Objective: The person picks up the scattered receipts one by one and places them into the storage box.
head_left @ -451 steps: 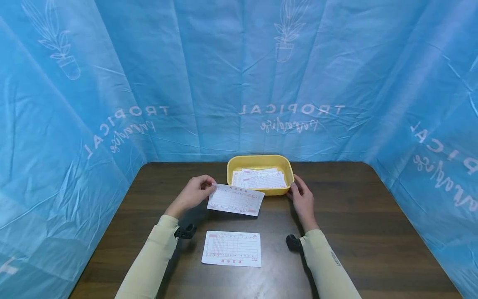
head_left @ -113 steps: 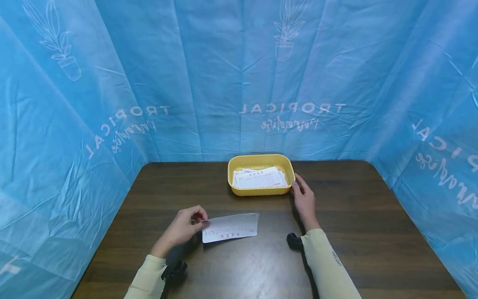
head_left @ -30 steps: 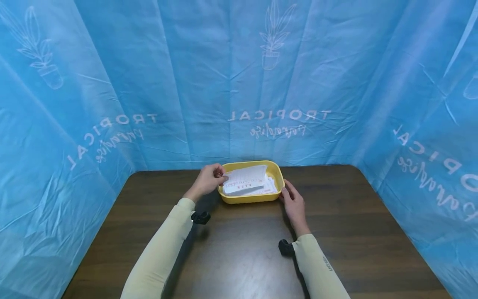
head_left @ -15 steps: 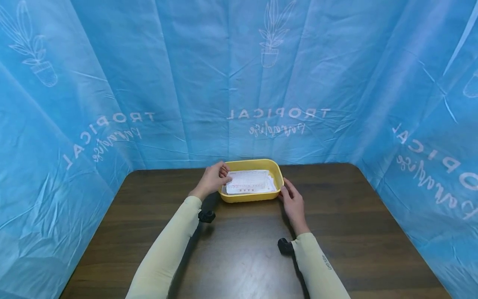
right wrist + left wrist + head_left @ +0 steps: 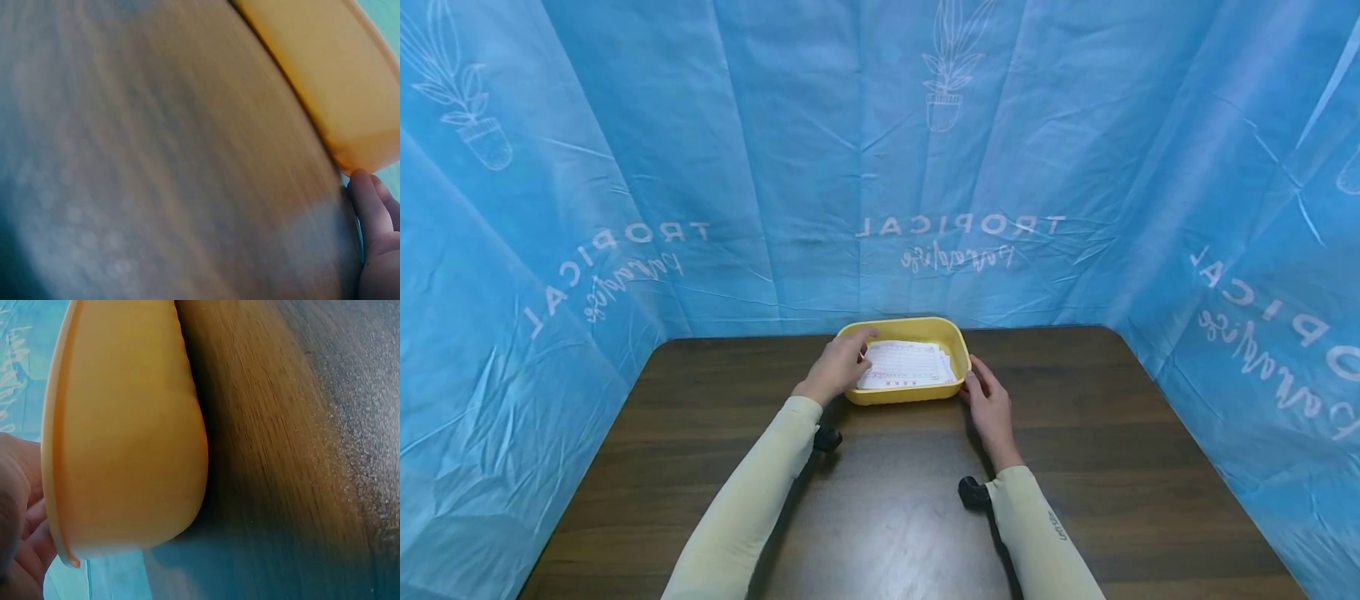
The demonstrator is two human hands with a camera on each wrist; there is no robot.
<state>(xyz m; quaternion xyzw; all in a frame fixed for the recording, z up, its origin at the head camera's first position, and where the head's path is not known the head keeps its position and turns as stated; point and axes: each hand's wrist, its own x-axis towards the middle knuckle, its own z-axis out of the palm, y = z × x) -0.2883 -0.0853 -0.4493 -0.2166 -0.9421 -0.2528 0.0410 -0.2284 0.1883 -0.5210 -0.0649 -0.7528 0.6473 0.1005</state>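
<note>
A yellow plastic basket stands near the table's back edge, with a loose stack of white printed paper forms lying in it. My left hand reaches over the basket's left rim; its thumb and index finger are spread apart at the left edge of the top form. In the left wrist view, the fingers show past the rim, and the basket wall hides the forms. My right hand holds the basket's right front corner. In the right wrist view its fingers touch that corner.
The dark wooden table extends toward me and to both sides. A blue printed curtain encloses its back and sides, close behind the basket. Black wrist cameras sit on both wrists.
My left hand has brought the last form from the table into the basket, laid it on the stack and spread its fingers from it. The right hand has stayed at the basket.
</note>
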